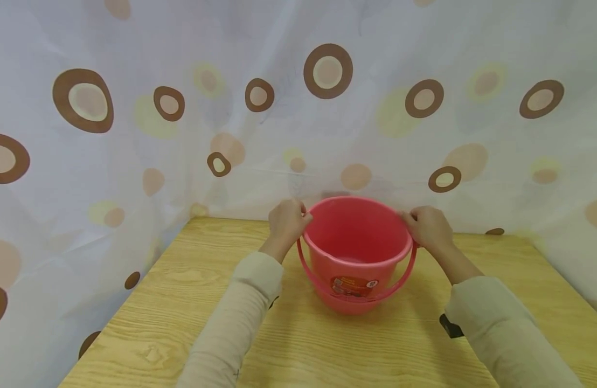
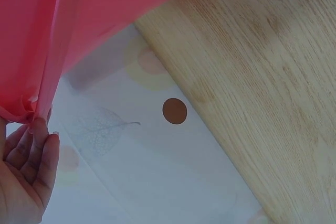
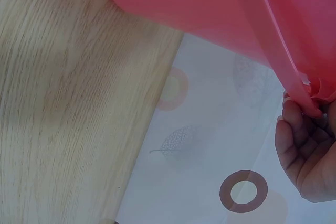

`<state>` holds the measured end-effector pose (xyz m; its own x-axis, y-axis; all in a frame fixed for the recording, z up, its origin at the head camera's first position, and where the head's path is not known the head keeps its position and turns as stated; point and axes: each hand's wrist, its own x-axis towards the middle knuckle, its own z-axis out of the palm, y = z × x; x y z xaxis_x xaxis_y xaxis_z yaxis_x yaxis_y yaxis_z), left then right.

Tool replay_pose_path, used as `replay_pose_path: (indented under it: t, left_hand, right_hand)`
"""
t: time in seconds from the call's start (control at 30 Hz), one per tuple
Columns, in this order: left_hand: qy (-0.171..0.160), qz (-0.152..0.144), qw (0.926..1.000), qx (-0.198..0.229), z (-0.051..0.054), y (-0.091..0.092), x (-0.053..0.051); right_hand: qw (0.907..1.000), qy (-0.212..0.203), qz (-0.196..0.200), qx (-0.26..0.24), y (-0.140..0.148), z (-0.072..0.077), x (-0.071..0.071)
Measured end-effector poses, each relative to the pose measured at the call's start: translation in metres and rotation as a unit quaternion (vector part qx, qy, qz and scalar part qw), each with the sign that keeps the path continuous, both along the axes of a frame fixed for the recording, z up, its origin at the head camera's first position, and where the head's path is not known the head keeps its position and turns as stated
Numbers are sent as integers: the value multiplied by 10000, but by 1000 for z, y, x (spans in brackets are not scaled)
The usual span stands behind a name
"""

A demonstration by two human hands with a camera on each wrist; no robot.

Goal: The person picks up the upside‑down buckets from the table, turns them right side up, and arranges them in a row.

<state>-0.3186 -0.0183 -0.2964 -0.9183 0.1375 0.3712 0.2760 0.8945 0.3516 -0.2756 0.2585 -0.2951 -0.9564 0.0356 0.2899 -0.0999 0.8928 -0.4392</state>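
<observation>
A pink plastic bucket (image 1: 356, 277) with a label on its front is at the middle of the table, its mouth tipped a little toward me. Its handle (image 1: 305, 267) hangs down across the front. My left hand (image 1: 286, 222) grips the rim at the left side, close to where the handle joins. On the opposite side my right hand (image 1: 428, 227) grips the rim by the other handle joint. Both wrist views show curled fingers just under the handle ends, at the left hand (image 2: 29, 166) and the right hand (image 3: 310, 150). Nothing shows inside the bucket.
The wood-grain table (image 1: 158, 318) extends to both sides and in front of the bucket. Behind it and along the left and right hangs a white sheet (image 1: 289, 43) with brown and yellow rings, meeting the table's back edge.
</observation>
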Motion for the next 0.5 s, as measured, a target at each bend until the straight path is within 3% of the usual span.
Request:
replay_pose_path:
  t: [0.33, 0.5]
  left_hand:
    - [83, -76, 9993, 357, -5, -7, 1]
    - [519, -245, 9967, 573, -14, -15, 0]
  right_hand:
    - [9995, 117, 80, -289, 5, -4, 2]
    - [9968, 636, 111, -481, 10, -7, 10]
